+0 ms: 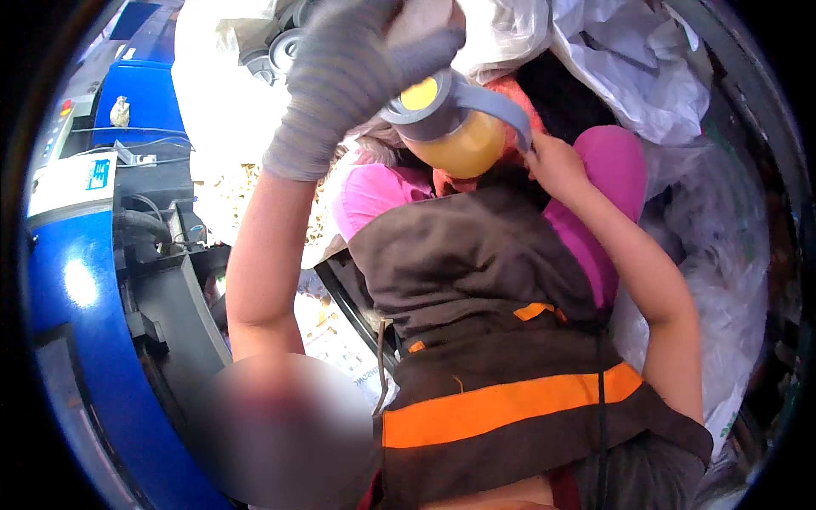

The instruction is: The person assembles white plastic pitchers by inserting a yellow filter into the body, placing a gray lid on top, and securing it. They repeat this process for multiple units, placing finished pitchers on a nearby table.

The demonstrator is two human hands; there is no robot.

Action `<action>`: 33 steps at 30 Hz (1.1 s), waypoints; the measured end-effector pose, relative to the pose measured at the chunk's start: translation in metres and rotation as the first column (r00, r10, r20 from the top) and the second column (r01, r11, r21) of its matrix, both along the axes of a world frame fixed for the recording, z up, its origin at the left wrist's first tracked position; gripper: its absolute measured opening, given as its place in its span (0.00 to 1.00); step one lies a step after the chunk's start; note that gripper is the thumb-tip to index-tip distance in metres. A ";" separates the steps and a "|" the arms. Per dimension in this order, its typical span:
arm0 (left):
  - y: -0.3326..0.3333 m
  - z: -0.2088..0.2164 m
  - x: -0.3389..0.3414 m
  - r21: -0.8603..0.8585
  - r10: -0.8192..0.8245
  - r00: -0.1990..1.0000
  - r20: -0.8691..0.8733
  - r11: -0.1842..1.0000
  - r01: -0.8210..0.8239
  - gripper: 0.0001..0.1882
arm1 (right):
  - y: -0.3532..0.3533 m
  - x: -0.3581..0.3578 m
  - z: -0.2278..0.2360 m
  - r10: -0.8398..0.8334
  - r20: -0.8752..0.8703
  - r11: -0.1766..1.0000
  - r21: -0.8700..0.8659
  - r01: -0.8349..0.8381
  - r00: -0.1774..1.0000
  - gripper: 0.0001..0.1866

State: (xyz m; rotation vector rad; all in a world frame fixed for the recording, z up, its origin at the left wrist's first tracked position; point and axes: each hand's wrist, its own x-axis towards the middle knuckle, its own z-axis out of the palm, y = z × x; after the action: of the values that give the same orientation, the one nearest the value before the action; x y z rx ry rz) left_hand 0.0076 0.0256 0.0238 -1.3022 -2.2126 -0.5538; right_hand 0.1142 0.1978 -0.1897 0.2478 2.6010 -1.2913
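Note:
In front of my lap is a jug (463,146) with a yellow body, a grey collar and a yellow disc on top. My right hand (558,167), bare, is closed on the lower end of its grey handle (501,105). My left hand (353,64), in a grey striped glove, is raised beside and above the jug's top. It is smeared by motion, and its fingers run toward the upper edge. A pale pinkish patch shows beside them; I cannot make out what it is. Orange-red material (518,100) lies behind the jug.
A blue machine (72,280) with a black trough (174,293) stands on my left. Round grey parts (287,49) lie in a white bag at the upper left. Clear plastic bags (705,255) bunch on my right, below a white bag (633,64).

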 end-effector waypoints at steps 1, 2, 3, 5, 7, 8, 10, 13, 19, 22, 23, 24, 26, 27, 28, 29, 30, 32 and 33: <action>0.006 0.012 0.009 0.084 -0.016 0.998 0.062 0.996 0.011 0.30 | 0.004 0.001 -0.010 -0.034 -0.108 0.996 0.076 0.042 0.994 0.18; 0.012 0.022 0.016 0.172 -0.046 0.993 0.109 0.985 0.027 0.30 | 0.008 0.002 -0.017 -0.058 -0.216 0.985 0.148 0.091 0.975 0.18; 0.012 0.029 0.021 0.233 -0.062 0.984 0.165 0.972 0.022 0.30 | 0.007 0.003 -0.016 -0.077 -0.238 0.989 0.102 0.104 0.968 0.18; 0.010 0.017 0.022 0.154 -0.045 0.973 0.228 0.988 0.010 0.31 | 0.005 0.008 -0.010 -0.120 -0.278 0.992 0.010 0.128 0.953 0.18; 0.004 -0.023 0.022 -0.188 0.036 0.994 0.104 0.982 -0.016 0.32 | -0.003 0.014 0.001 -0.116 -0.349 0.993 -0.031 0.112 0.930 0.19; 0.004 -0.029 0.018 -0.235 0.076 0.994 0.075 0.970 -0.057 0.33 | -0.005 0.013 0.008 -0.118 -0.387 0.993 -0.048 0.107 0.914 0.19; 0.000 -0.039 0.018 -0.205 0.095 0.992 0.084 0.976 -0.076 0.34 | -0.012 0.008 0.019 -0.127 -0.347 0.990 -0.098 0.099 0.929 0.18; 0.001 -0.036 0.015 -0.208 0.092 0.995 0.044 0.975 -0.081 0.32 | -0.008 0.004 0.017 -0.159 -0.301 0.972 -0.213 0.096 0.940 0.17; -0.038 -0.060 -0.024 0.445 -0.154 0.661 0.735 0.845 -0.298 0.28 | 0.013 0.016 0.047 -0.343 -0.335 0.919 -0.314 0.240 0.878 0.15; -0.060 -0.134 -0.044 0.394 -0.020 0.662 0.749 0.817 -0.421 0.25 | 0.023 0.023 0.064 -0.501 -0.320 0.807 -0.507 0.302 0.804 0.13; -0.054 -0.136 -0.039 0.158 0.124 0.677 0.725 0.928 -0.339 0.24 | 0.028 0.023 0.069 -0.533 -0.304 0.791 -0.509 0.339 0.789 0.12; -0.050 -0.137 -0.026 -0.101 0.262 0.708 0.656 0.960 -0.262 0.24 | 0.031 0.024 0.073 -0.560 -0.289 0.774 -0.515 0.367 0.776 0.12; -0.041 -0.187 -0.009 -0.295 0.452 0.788 0.419 0.888 -0.352 0.22 | 0.032 0.022 0.075 -0.540 -0.314 0.812 -0.437 0.386 0.781 0.13; -0.040 -0.203 0.000 -0.238 0.379 0.899 0.220 0.914 -0.327 0.21 | 0.035 0.021 0.074 -0.533 -0.328 0.828 -0.390 0.402 0.780 0.13; -0.047 -0.215 0.006 -0.192 0.320 0.947 -0.001 0.930 -0.315 0.21 | 0.034 0.018 0.075 -0.509 -0.339 0.849 -0.348 0.398 0.791 0.14; -0.050 -0.228 -0.007 -0.204 0.359 0.903 0.237 0.927 -0.315 0.20 | 0.033 0.017 0.078 -0.471 -0.349 0.876 -0.290 0.384 0.810 0.14; -0.054 -0.238 -0.030 -0.110 0.238 0.807 0.540 0.971 -0.213 0.19 | 0.033 0.019 0.084 -0.430 -0.352 0.901 -0.221 0.372 0.831 0.15; -0.058 -0.182 -0.027 0.429 -0.026 0.658 0.752 0.778 -0.460 0.17 | 0.030 0.016 0.098 -0.328 -0.341 0.945 -0.099 0.313 0.881 0.16; -0.056 -0.153 -0.025 0.511 -0.060 0.781 0.621 0.787 -0.346 0.18 | 0.024 0.015 0.106 -0.259 -0.329 0.964 -0.035 0.262 0.908 0.16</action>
State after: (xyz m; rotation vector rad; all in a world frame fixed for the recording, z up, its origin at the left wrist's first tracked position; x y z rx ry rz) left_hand -0.0169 -0.0307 -0.1293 -0.6223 -2.2624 -1.6599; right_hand 0.1287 0.2220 -0.0838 0.4271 2.9363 -1.5241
